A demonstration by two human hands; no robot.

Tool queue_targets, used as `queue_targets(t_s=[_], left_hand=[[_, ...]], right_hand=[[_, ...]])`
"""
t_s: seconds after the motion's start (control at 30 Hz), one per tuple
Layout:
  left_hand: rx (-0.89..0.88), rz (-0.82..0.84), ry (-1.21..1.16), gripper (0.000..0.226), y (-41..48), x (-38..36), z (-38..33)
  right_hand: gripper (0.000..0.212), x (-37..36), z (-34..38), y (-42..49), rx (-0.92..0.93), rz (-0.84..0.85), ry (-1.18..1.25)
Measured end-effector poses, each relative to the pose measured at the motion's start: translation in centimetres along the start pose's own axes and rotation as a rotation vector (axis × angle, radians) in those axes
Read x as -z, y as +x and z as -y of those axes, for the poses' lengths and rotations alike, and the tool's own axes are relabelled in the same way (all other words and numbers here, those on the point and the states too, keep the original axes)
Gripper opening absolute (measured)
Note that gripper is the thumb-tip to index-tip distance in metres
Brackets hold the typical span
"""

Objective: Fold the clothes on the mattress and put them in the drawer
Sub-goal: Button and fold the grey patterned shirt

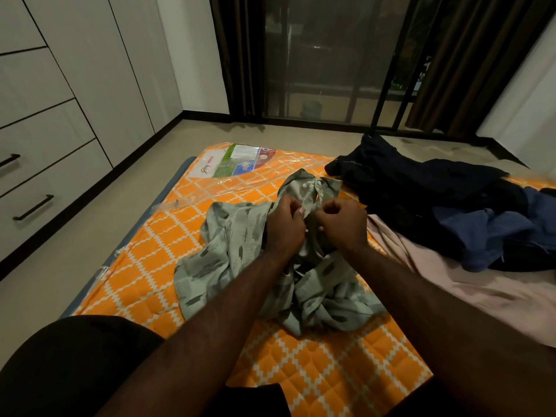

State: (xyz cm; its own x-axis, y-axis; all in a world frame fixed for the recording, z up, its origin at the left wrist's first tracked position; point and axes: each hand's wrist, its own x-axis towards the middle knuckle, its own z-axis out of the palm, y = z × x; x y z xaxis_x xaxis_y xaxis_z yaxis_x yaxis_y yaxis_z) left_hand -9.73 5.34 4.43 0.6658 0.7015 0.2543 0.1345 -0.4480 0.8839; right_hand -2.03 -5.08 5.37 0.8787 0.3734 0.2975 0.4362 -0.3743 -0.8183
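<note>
A grey-green patterned shirt (228, 260) lies crumpled in the middle of the orange checked mattress (325, 374). My left hand (284, 225) pinches the shirt's button strip from the left. My right hand (343, 221) pinches the same strip from the right, close beside the left. White buttons show just above my fingers near the collar. A heap of dark navy and blue clothes (445, 206) lies to the right on the mattress, over a pale pink cloth (481, 293). Drawers with black handles (33, 207) sit in the white cabinet on the left.
Bare floor (99, 224) runs between the mattress and the cabinet. A glass door with dark curtains (328, 61) stands beyond the mattress. My knee in dark shorts (75, 365) fills the lower left. A printed label under plastic wrap (237, 161) covers the mattress's far corner.
</note>
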Motion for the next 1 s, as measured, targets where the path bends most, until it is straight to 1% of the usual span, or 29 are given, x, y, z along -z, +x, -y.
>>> queue_targets(t_s=[0.1,0.23,0.37,0.47,0.63,0.8,0.93,1.0], left_hand=[[-0.079,0.007,0.014,0.005,-0.4,0.9,-0.5],[-0.117,0.022,0.044,0.015,-0.9,2.3,-0.5],[-0.072,0.064,0.047,0.016,-1.4,3.6,-0.2],[-0.025,0.071,0.028,0.015,-2.2,4.1,0.1],[0.005,0.043,-0.045,0.018,-3.3,4.3,0.6],[0.046,0.02,-0.132,0.015,-3.2,4.1,1.0],[0.071,0.003,-0.14,0.013,-3.2,3.5,1.4],[0.076,0.008,-0.144,0.012,-3.1,3.6,1.5]], right_hand=[[0.012,0.3,0.9,-0.4,0.056,-0.005,-0.016],[0.001,0.6,1.7,-1.2,0.093,-0.005,-0.003],[0.013,0.5,1.7,-1.5,0.105,0.075,0.01],[0.016,0.3,1.8,-1.9,0.133,0.186,-0.019],[0.018,0.1,1.6,-2.5,0.096,0.258,-0.03],[0.007,0.4,1.1,-2.5,0.067,0.311,0.054],[0.012,0.9,1.0,-2.6,0.053,0.324,0.083],[0.011,1.0,1.0,-2.6,0.065,0.347,0.082]])
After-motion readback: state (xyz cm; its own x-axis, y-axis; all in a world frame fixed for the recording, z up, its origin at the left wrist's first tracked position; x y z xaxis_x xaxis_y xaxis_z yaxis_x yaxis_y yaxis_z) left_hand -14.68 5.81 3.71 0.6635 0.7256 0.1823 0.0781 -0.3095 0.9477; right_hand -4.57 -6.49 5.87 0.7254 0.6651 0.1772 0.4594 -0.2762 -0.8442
